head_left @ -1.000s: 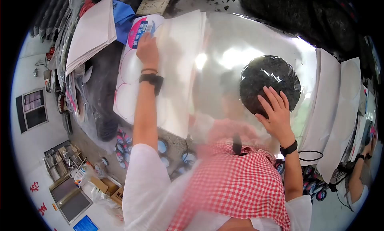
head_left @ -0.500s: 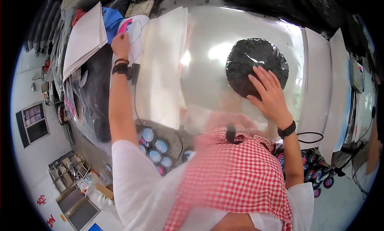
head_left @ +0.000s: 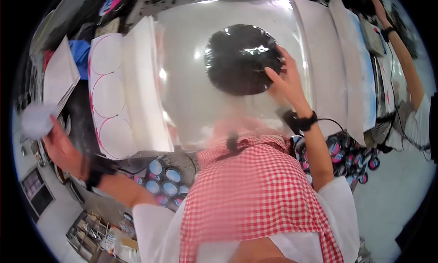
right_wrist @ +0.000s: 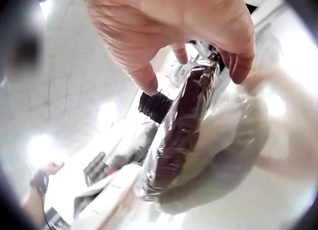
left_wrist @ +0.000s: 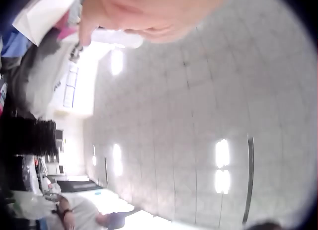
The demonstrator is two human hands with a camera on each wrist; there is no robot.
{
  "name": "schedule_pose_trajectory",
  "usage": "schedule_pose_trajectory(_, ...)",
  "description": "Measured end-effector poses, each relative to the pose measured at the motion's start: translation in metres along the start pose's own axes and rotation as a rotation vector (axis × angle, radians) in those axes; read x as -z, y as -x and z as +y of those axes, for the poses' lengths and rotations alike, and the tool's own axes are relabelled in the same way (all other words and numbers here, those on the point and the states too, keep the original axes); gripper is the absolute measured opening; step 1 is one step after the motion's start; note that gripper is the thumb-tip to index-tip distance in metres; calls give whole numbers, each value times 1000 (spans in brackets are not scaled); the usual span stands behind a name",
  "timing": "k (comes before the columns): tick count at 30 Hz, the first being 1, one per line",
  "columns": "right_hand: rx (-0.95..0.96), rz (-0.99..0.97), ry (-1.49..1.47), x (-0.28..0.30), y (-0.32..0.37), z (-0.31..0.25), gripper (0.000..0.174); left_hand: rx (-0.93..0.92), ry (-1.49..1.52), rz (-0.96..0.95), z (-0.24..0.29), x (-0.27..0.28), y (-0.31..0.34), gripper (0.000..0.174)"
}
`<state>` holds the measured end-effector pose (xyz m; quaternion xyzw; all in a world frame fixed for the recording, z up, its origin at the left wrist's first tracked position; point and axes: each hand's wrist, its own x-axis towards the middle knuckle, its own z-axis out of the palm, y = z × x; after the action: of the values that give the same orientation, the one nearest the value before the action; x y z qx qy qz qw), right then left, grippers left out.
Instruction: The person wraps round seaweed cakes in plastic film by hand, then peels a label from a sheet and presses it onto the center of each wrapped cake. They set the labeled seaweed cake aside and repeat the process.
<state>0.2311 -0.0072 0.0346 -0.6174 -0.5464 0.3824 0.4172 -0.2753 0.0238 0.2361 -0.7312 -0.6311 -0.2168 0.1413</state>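
One dark round cake [head_left: 237,58], glossy clear wrap, right hand [head_left: 286,87] gripping rim

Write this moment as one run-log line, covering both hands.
left hand: holds white sheet | right hand: grips rim of plastic-wrapped dark disc | surface: shiny table

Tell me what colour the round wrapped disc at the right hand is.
The disc is glossy and very dark, brown to black; the head view shows it best.
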Motion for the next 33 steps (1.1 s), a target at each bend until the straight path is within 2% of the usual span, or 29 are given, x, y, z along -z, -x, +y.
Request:
schedule_pose_trajectory(1, -95, -38, -278, -4, -2, 1, 64, -15, -91, 131, 37, -15, 21, 35)
schedule_pose_trajectory(2, -97, -48, -321, -5, -6, 3, 65, 36, -171, 209, 56, -53, 48, 33)
schedule_pose_trajectory(3, -97, -61, -366, -7, -8, 5, 66, 160, -394, 258, 66, -116, 82, 31)
schedule_pose_trajectory(4, -96, -76, -415, -9, -10, 8, 67, 294, -657, 251, 78, -172, 119, 30)
schedule_pose_trajectory(5, -92, -64, -449, -12, -12, 12, 67, 308, -732, 211, 114, -202, 137, 29)
schedule_pose_trajectory(6, -89, -52, -484, -17, -13, 17, 67, 1, -65, 235, 177, -181, 100, 33)
schedule_pose_trajectory(7, -88, -41, -520, -20, -13, 21, 67, -259, 619, 88, 240, -160, 63, 37)
schedule_pose_trajectory(8, -130, -32, -594, -23, -13, 23, 69, -318, 624, -23, 251, -183, 70, 35)
schedule_pose_trajectory(10, -51, -28, -345, -24, -15, 32, 68, -369, 631, -111, 261, -209, 75, 40)
schedule_pose_trajectory(14, 9, -22, -209, -23, -15, 35, 66, -419, 643, -350, 255, -230, 81, 39)
schedule_pose_trajectory(17, -6, -64, -260, -18, -14, 33, 66, -416, 346, -577, 273, -186, 65, 40)
schedule_pose_trajectory(18, -18, -82, -277, -16, -12, 31, 66, -441, 303, -647, 280, -179, 54, 47)
schedule_pose_trajectory(21, -122, -104, -378, -14, -11, 34, 68, -605, 293, -445, 293, -231, 32, 51)
schedule_pose_trajectory(22, -130, -110, -416, -13, -14, 34, 68, -529, 333, -399, 290, -234, 22, 57)
schedule_pose_trajectory(25, -105, -126, -536, -9, -16, 28, 67, -16, 455, -441, 249, -265, 20, 63)
schedule_pose_trajectory(27, -124, -149, -581, -4, -18, 20, 69, 376, 1218, -653, 222, -245, 19, 59)
schedule_pose_trajectory(28, -45, -190, -544, -2, -19, -4, 71, 488, 1441, -598, 215, -228, 20, 58)
schedule_pose_trajectory(30, -39, -371, -650, 4, -31, -55, 70, 769, 1808, -528, 187, -182, 26, 54)
schedule_pose_trajectory(31, -35, -461, -711, 5, -38, -72, 70, 799, 1717, -267, 125, -190, 55, 51)
schedule_pose_trajectory(32, 62, -436, -534, 8, -60, -80, 68, 708, 1931, -26, 105, -161, 58, 57)
schedule_pose_trajectory(33, 160, -411, -359, 12, -90, -80, 67, 441, 2292, 188, 94, -124, 54, 63)
